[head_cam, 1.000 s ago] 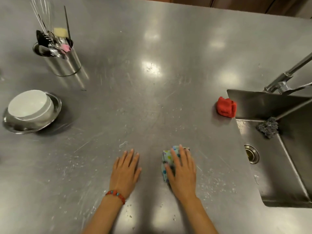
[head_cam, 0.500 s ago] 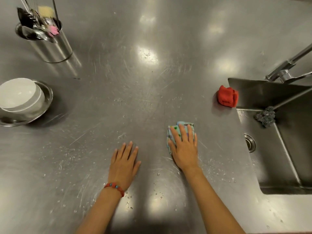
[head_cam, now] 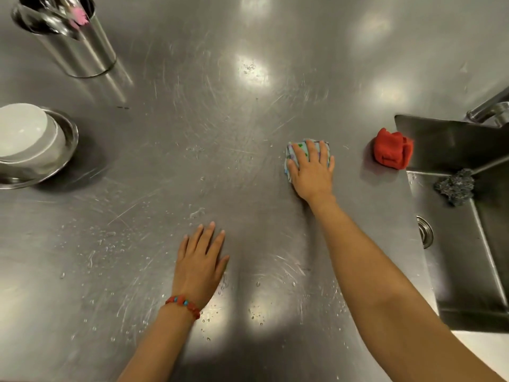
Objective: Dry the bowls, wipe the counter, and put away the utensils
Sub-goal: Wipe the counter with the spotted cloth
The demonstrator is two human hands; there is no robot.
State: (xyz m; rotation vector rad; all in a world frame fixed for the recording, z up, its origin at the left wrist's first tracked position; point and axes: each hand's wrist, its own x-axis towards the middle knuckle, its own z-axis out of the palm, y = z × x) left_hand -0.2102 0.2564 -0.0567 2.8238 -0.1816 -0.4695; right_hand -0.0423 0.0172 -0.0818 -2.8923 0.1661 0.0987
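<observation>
Clearly mid-wipe: the counter-wiping step looks to be the one in hand, judging by how things lie.
Right hand: the right hand [head_cam: 311,172] lies palm down, fingers spread and pressed flat on a patterned cloth [head_cam: 289,158]; it pins the cloth to the steel rather than pinching it.
Left hand: the left hand [head_cam: 201,263] rests flat on the counter [head_cam: 192,119], fingers a little apart, holding nothing; a beaded bracelet [head_cam: 183,304] sits at the wrist.
Cloth position: right of centre, near a red rag [head_cam: 392,148] that lies by the sink [head_cam: 468,271] edge but apart from it.
Counter state: water droplets [head_cam: 259,317] and smears show along the near edge and to the left of the left hand, so I judge the wiping unfinished; the far half looks drier, though glare makes that hard to confirm.
Bowls: a white bowl [head_cam: 24,133] sits upside down in a metal bowl [head_cam: 55,161] at the left edge; they seem dried and set aside, though I cannot tell for certain.
Utensils: they stand in a metal holder [head_cam: 80,48] at the far left, so that step appears done or nearly so.
Sink: a steel scourer [head_cam: 454,187] rests inside it, below the tap [head_cam: 490,108].
Left to do: most likely the wet patches near the body and on the left side.
</observation>
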